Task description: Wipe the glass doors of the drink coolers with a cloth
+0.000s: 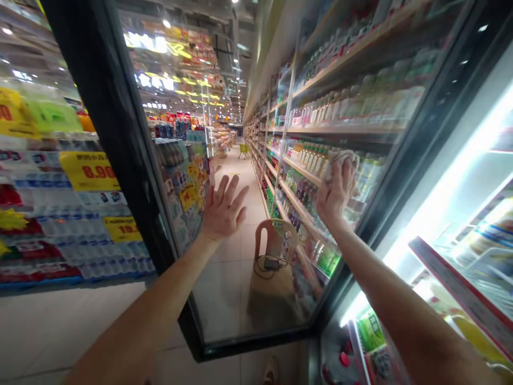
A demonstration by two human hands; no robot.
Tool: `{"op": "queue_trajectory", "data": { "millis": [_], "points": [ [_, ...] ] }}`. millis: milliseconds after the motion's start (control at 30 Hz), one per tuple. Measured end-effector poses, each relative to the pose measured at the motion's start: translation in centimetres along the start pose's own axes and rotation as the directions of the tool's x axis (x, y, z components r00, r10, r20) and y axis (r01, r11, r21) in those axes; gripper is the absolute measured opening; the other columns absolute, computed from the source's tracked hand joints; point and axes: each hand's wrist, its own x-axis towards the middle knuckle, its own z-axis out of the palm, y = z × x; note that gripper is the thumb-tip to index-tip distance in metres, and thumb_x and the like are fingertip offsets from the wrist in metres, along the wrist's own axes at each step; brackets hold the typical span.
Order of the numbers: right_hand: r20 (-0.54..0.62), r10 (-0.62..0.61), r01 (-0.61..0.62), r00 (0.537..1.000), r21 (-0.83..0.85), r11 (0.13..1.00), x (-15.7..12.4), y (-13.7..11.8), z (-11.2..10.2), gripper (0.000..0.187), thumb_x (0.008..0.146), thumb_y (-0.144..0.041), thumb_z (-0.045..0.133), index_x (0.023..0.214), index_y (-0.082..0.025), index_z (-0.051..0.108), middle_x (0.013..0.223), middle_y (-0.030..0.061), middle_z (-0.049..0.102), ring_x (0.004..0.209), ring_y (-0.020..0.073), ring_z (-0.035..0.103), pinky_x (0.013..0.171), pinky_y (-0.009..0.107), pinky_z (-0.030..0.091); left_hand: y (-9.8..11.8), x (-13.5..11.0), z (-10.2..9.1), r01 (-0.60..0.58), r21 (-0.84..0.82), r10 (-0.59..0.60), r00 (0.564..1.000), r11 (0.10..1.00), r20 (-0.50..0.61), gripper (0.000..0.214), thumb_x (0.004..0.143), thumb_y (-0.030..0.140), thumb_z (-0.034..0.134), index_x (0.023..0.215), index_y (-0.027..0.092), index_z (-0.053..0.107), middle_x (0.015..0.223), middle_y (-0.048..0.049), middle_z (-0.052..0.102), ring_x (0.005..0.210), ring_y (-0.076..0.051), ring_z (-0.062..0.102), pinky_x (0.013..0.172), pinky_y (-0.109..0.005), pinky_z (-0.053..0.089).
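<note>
A glass fridge door (256,299) with a black frame stands swung open in front of me. My left hand (224,209) is pressed flat against the glass with its fingers spread, holding nothing. My right hand (335,193) grips a crumpled pale cloth (340,163) and holds it against the upper right of the same pane. Rows of bottles on shelves (320,128) and a tan plastic chair (276,243) appear in the glass, but I cannot tell which are reflections.
Packs of bottled water (80,235) with yellow price tags stand at the left. A lit fridge interior with shelves (460,267) lies to the right, with bottles low down. A tiled floor (44,331) spreads below the door.
</note>
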Motion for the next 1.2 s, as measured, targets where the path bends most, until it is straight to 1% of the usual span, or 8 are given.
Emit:
{"op": "queue_trajectory", "data": {
  "millis": [167, 367, 600, 833, 933, 1067, 1133, 1200],
  "points": [
    [0.26, -0.12, 0.07, 0.958, 0.191, 0.979, 0.5, -4.6, -0.6, 0.054, 0.09, -0.037, 0.023, 0.141, -0.019, 0.025, 0.147, 0.009, 0.026, 0.141, 0.0233, 0.008, 0.111, 0.053, 0.017, 2.2, 1.0, -0.6, 0.06, -0.094, -0.066, 0.996, 0.994, -0.056, 0.047, 0.087, 0.033, 0.042, 0.132, 0.021, 0.04, 0.145, -0.0089, 0.033, 0.139, -0.023, 0.017, 0.113, -0.047, 0.012],
    [0.339, -0.265, -0.056, 0.903, 0.703, 0.709, 2.4, -10.8, -2.4, 0.054, 0.092, -0.032, -0.002, 0.144, -0.015, -0.007, 0.145, 0.0083, 0.033, 0.135, 0.0111, 0.028, 0.107, 0.037, 0.034, 5.2, 4.2, 0.4, -0.062, -0.231, 0.055, 0.998, 0.971, -0.033, 0.059, 0.089, 0.043, 0.037, 0.137, 0.012, 0.028, 0.143, -0.0138, 0.035, 0.139, -0.02, 0.015, 0.114, -0.042, 0.015],
    [-0.058, -0.167, 0.175, 0.984, 0.203, 0.963, 7.0, -4.1, -0.6, 0.051, 0.091, -0.037, 0.023, 0.139, -0.02, 0.028, 0.144, 0.0105, 0.033, 0.138, 0.0214, 0.021, 0.111, 0.051, 0.018, 5.4, 4.4, 0.2, -0.117, -0.001, 0.116, 0.986, 0.993, -0.116, 0.045, 0.088, 0.025, 0.044, 0.132, 0.014, 0.038, 0.143, -0.0125, 0.037, 0.139, -0.022, 0.016, 0.111, -0.041, 0.026],
    [0.0, -0.156, 0.155, 0.988, 0.065, 0.986, 6.9, -3.0, 0.3, 0.051, 0.087, -0.034, 0.029, 0.137, -0.023, 0.032, 0.146, 0.0076, 0.03, 0.139, 0.0245, 0.016, 0.108, 0.054, 0.016, -3.0, 5.3, -5.7, 0.166, 0.114, -0.128, 0.95, 0.979, -0.286, 0.05, 0.084, 0.023, 0.052, 0.131, 0.02, 0.036, 0.151, -0.0099, 0.014, 0.139, -0.03, 0.013, 0.11, -0.053, 0.025],
    [-0.029, -0.172, 0.174, 0.985, 0.069, 0.982, 6.7, -3.0, 0.3, 0.051, 0.087, -0.033, 0.031, 0.137, -0.024, 0.032, 0.147, 0.0076, 0.029, 0.139, 0.0238, 0.016, 0.108, 0.053, 0.015, -2.1, 2.5, -5.2, -0.102, 0.111, 0.121, 0.977, 0.989, -0.177, 0.044, 0.084, 0.021, 0.051, 0.126, 0.016, 0.041, 0.148, -0.0117, 0.024, 0.138, -0.027, 0.017, 0.111, -0.048, 0.026],
    [-0.01, -0.152, 0.152, 0.988, 0.059, 0.987, 6.8, -2.8, 0.5, 0.05, 0.086, -0.034, 0.034, 0.134, -0.021, 0.038, 0.144, 0.0097, 0.034, 0.138, 0.0246, 0.02, 0.108, 0.052, 0.015, 0.8, -1.8, -3.2, -0.615, -0.001, 0.614, 0.787, 0.789, 0.066, 0.024, 0.087, 0.019, 0.044, 0.108, 0.024, 0.054, 0.136, 0.0001, 0.046, 0.134, -0.014, 0.03, 0.111, -0.031, 0.029],
    [-0.024, -0.153, 0.154, 0.988, 0.05, 0.987, 6.8, -2.9, 0.6, 0.048, 0.086, -0.033, 0.035, 0.132, -0.02, 0.041, 0.142, 0.0114, 0.037, 0.138, 0.0243, 0.021, 0.109, 0.05, 0.016, 0.0, -1.3, -3.6, -0.595, 0.015, 0.592, 0.802, 0.804, 0.076, 0.019, 0.088, 0.024, 0.046, 0.105, 0.024, 0.056, 0.13, 0.0014, 0.053, 0.132, -0.013, 0.033, 0.111, -0.031, 0.03],
    [-0.059, -0.165, 0.168, 0.985, 0.049, 0.985, 6.9, -3.0, 0.7, 0.047, 0.087, -0.032, 0.036, 0.131, -0.019, 0.043, 0.141, 0.0124, 0.039, 0.137, 0.0236, 0.023, 0.109, 0.048, 0.017, -2.2, 0.6, -4.9, -0.412, 0.093, 0.413, 0.911, 0.907, 0.004, 0.022, 0.085, 0.028, 0.053, 0.106, 0.022, 0.055, 0.132, -0.0043, 0.05, 0.135, -0.018, 0.028, 0.11, -0.037, 0.032]
  ]
}}
